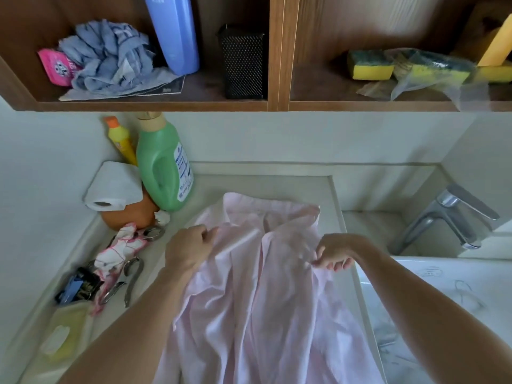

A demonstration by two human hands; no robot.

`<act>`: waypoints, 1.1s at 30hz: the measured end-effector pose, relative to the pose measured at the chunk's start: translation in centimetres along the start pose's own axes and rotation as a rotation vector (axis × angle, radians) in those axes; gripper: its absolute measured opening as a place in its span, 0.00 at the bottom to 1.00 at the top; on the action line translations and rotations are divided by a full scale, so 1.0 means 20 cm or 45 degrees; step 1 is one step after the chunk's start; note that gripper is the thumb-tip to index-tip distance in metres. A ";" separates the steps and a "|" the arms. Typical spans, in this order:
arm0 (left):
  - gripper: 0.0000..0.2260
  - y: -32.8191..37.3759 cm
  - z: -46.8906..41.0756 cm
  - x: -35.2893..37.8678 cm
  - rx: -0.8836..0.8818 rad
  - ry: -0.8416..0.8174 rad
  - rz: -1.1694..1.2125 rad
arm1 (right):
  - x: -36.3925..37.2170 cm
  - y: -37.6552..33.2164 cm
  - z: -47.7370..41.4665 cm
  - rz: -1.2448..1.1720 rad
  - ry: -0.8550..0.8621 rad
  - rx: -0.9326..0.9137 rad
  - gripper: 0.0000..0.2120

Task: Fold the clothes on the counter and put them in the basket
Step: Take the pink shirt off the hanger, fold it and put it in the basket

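My left grip (191, 250) pinches the thin, pale pink shirt (263, 300) at its left edge; my right grip (333, 254) pinches its right edge. The soft, wrinkled cloth lies between them on the smooth pale surface (277, 184).

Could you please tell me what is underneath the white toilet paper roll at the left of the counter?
The white toilet paper roll lies on a rounded orange object. The roll covers its top, so I cannot tell what the object is.
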State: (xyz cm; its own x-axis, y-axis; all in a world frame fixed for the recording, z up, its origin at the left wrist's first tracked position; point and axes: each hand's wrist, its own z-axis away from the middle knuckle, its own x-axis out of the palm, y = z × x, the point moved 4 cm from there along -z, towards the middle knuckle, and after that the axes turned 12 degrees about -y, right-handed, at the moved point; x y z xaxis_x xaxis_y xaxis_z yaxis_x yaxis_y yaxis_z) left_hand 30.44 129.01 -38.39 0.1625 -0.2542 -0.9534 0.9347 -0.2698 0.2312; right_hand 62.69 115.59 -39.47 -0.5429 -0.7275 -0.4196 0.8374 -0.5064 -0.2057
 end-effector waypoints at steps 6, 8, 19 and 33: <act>0.31 0.09 -0.16 0.03 0.036 -0.042 0.574 | -0.23 -0.07 -0.10 -0.535 1.167 -0.286 0.18; 0.36 0.13 -0.25 0.03 -0.004 -0.066 0.638 | -0.26 -0.12 -0.15 -0.474 1.136 -0.299 0.27; 0.21 0.11 -0.20 0.08 -0.187 -0.289 0.353 | -0.08 -0.20 -0.15 -0.226 0.639 -0.235 0.11; 0.13 0.28 0.77 -0.78 0.345 0.468 0.699 | 0.17 -0.29 0.97 -0.553 0.899 -0.350 0.11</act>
State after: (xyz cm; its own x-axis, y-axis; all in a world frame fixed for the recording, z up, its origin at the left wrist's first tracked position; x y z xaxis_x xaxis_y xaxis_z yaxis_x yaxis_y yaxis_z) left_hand 28.20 117.09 -19.29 0.7278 -0.1031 -0.6780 0.5836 -0.4261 0.6913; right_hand 54.74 106.96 -22.50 -0.7278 0.0070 -0.6857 0.6006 -0.4761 -0.6423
